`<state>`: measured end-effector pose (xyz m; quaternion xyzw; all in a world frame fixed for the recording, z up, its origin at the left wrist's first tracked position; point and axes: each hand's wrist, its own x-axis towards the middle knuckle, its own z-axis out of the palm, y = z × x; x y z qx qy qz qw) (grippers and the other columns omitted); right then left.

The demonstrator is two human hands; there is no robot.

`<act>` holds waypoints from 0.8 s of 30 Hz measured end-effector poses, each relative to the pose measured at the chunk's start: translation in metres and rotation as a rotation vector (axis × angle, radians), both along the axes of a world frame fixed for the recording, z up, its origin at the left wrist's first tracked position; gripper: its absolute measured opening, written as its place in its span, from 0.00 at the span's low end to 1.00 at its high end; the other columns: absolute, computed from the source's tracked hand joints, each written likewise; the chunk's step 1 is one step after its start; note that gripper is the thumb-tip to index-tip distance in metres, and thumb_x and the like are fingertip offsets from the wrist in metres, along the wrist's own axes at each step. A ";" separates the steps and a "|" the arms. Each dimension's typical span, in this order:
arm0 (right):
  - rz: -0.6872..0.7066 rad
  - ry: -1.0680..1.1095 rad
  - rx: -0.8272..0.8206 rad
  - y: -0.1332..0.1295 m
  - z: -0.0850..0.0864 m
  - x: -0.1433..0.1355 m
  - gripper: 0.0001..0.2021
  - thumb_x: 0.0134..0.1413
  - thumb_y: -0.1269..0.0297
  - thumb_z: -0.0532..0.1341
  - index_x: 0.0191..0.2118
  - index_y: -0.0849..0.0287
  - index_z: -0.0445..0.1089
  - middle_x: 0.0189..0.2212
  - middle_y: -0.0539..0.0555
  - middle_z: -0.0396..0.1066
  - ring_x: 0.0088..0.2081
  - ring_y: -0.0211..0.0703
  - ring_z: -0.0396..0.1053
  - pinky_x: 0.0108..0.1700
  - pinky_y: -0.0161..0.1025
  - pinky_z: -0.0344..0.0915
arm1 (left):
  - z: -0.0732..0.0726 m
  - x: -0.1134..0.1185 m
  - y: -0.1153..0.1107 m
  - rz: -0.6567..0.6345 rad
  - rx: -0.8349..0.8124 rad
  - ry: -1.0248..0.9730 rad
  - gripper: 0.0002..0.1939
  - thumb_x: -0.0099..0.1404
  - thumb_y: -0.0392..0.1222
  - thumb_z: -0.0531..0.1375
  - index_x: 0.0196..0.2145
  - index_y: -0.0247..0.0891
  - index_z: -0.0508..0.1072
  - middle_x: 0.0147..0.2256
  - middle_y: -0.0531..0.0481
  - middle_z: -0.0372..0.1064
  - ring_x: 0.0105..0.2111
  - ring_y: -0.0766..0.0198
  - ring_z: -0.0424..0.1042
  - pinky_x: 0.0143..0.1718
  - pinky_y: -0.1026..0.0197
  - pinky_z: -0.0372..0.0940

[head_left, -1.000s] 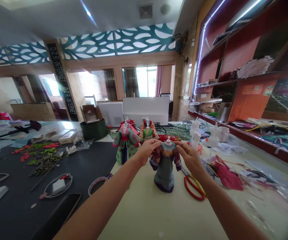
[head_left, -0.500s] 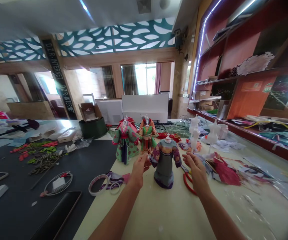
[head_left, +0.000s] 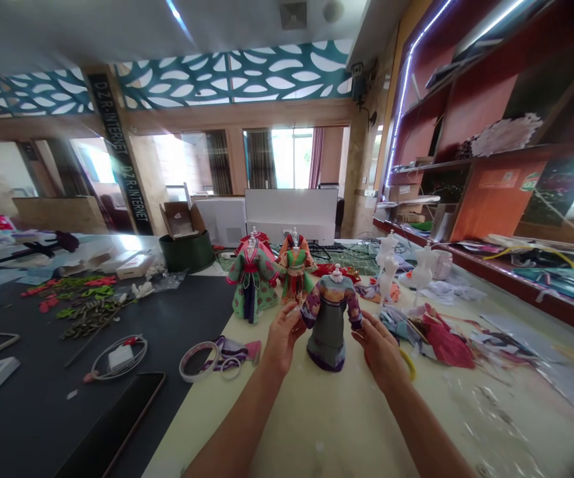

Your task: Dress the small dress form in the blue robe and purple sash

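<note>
A small headless mannequin in a grey dress [head_left: 328,325] with purple patterned sleeves stands upright on the cream table. At its left sleeve cuff, my left hand [head_left: 284,335] is closed, fingertips pinching the cuff. My right hand [head_left: 377,345] has its fingers closed on the cuff of the other sleeve. Scissors lie under and beside my right hand, with only a yellow handle [head_left: 408,365] showing. Behind stand mannequins in a green robe [head_left: 251,282] and an orange and green outfit [head_left: 295,269].
Tape rolls [head_left: 199,362] and purple cloth [head_left: 234,348] lie left of my left forearm. A phone [head_left: 115,425] rests on the dark mat. Fabric scraps [head_left: 448,338] lie at the right, with bare white mannequins [head_left: 387,265] behind. A white monitor [head_left: 291,214] stands at the back.
My right hand has moved left onto the sleeve cuff, now covering the red scissor handle. My left hand has shifted slightly right and taken the other cuff.
</note>
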<state>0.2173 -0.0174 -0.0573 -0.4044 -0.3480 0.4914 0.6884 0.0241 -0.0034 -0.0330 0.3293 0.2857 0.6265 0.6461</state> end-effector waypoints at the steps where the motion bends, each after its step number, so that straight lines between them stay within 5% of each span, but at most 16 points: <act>1: 0.006 0.029 0.010 0.000 0.000 -0.001 0.26 0.38 0.54 0.67 0.46 0.58 0.66 0.37 0.53 0.72 0.35 0.39 0.69 0.39 0.37 0.66 | 0.000 -0.001 0.001 -0.004 0.008 -0.031 0.28 0.45 0.45 0.70 0.43 0.38 0.65 0.36 0.50 0.68 0.32 0.66 0.68 0.36 0.65 0.62; 8: -0.099 0.138 0.012 -0.001 0.004 0.000 0.24 0.30 0.61 0.70 0.40 0.57 0.69 0.35 0.50 0.71 0.33 0.36 0.67 0.38 0.34 0.66 | 0.001 -0.003 0.004 0.010 -0.001 -0.117 0.26 0.46 0.37 0.69 0.42 0.36 0.65 0.38 0.47 0.69 0.34 0.65 0.70 0.36 0.64 0.64; 14: -0.186 0.024 -0.020 0.002 0.002 0.007 0.25 0.34 0.56 0.67 0.42 0.58 0.68 0.33 0.50 0.70 0.29 0.36 0.67 0.36 0.36 0.67 | 0.003 -0.008 0.005 -0.012 0.008 -0.117 0.24 0.51 0.39 0.66 0.46 0.38 0.64 0.37 0.49 0.69 0.34 0.64 0.70 0.38 0.61 0.65; 24: -0.173 0.180 -0.014 0.003 0.004 0.009 0.24 0.25 0.64 0.71 0.37 0.58 0.70 0.28 0.47 0.69 0.29 0.32 0.67 0.32 0.29 0.65 | 0.003 -0.008 0.002 -0.046 0.042 -0.078 0.32 0.53 0.41 0.65 0.54 0.43 0.57 0.41 0.49 0.67 0.34 0.64 0.70 0.40 0.59 0.65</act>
